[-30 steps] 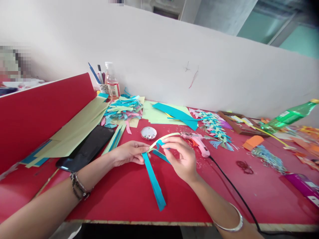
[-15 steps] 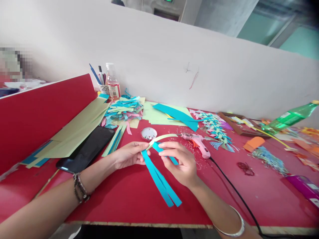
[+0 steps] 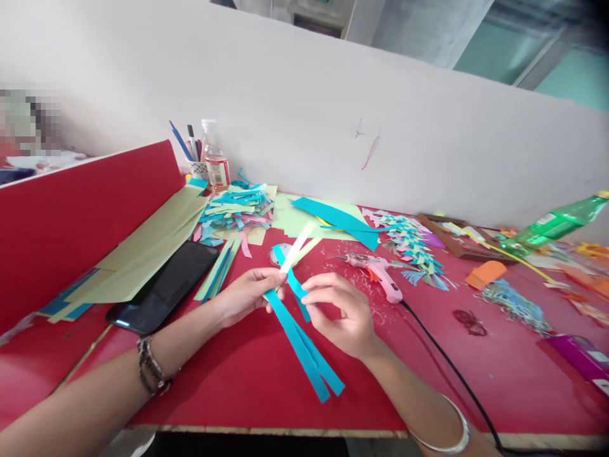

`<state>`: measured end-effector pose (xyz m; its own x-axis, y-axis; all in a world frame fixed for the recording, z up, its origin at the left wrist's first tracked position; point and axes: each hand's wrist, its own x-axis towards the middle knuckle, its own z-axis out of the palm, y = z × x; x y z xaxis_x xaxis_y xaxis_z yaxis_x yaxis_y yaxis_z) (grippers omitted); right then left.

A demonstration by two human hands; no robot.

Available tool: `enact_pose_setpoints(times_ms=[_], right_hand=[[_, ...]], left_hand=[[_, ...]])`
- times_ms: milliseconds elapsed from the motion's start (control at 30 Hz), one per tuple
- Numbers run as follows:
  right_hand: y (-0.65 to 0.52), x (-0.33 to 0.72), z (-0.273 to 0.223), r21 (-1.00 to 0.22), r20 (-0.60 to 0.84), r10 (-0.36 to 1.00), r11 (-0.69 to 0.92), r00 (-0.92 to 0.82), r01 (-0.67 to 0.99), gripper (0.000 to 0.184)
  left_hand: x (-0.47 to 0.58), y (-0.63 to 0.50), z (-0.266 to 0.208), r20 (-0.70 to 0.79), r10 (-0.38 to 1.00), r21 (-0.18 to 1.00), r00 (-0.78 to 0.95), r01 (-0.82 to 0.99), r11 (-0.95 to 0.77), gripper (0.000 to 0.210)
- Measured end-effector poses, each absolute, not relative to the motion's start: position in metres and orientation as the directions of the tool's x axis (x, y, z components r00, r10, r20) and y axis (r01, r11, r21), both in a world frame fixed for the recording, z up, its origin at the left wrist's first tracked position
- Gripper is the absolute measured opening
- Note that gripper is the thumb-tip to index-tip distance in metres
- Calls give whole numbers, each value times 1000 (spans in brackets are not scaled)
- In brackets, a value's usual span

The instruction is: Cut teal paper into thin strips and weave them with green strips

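Note:
My left hand [image 3: 254, 292] pinches several crossed paper strips between thumb and fingers. Two long blue strips [image 3: 302, 346] hang from this pinch toward the table's front edge. Pale green strips [image 3: 309, 249] stick up and away from the same spot. My right hand [image 3: 340, 311] has its thumb and fingertips closed on a bent blue paper strip [image 3: 295, 285], just right of the crossing. Behind the hands, a small white round dish [image 3: 275, 255] is partly covered by the strips. To the right of my right hand lies a pink glue gun [image 3: 375, 270], its black cord running forward.
A black phone [image 3: 164, 289] lies left, partly beneath pale green paper sheets [image 3: 147, 254]. Cut strips [image 3: 238, 212] are heaped behind it, near a bottle [image 3: 217, 162]. On the right are a woven paper piece [image 3: 412, 241], a green bottle [image 3: 556, 222] and a thread bundle [image 3: 516, 306].
The pale green strips have swung from pointing right to pointing up and away. My right hand has shifted slightly left, and its blue strip now bends down from the crossing.

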<state>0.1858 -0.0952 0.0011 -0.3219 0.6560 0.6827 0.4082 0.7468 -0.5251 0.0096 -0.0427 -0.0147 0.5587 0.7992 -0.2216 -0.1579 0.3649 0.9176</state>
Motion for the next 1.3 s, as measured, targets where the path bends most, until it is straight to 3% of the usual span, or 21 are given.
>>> enact_pose_setpoints(times_ms=[167, 267, 433, 567, 933, 1033, 1300], right_hand=[[-85, 193, -3, -670, 593, 770, 634, -236, 386, 15], [-75, 196, -12, -793, 454, 872, 490, -184, 362, 16], [-67, 197, -26, -894, 300, 899, 382, -318, 234, 59], [-70, 197, -28, -896, 274, 851, 395, -448, 201, 71], [-70, 188, -26, -969, 136, 885, 211, -446, 124, 26], [-70, 187, -23, -980, 109, 887, 172, -449, 103, 25], [-68, 187, -23, -997, -5, 967, 15, -256, 76, 17]], left_hand=[[9, -41, -12, -105, 861, 984, 498, -76, 164, 27], [8, -41, -11, -61, 850, 997, 524, -5, 74, 26], [8, -46, -12, -55, 758, 995, 650, 100, -13, 22], [9, -50, -14, -60, 688, 986, 723, 151, -74, 24], [9, -48, -17, -51, 716, 980, 697, 172, -98, 25], [10, -45, -17, -53, 753, 978, 655, 187, -94, 27], [10, -42, -14, -44, 811, 985, 584, 161, -62, 23]])
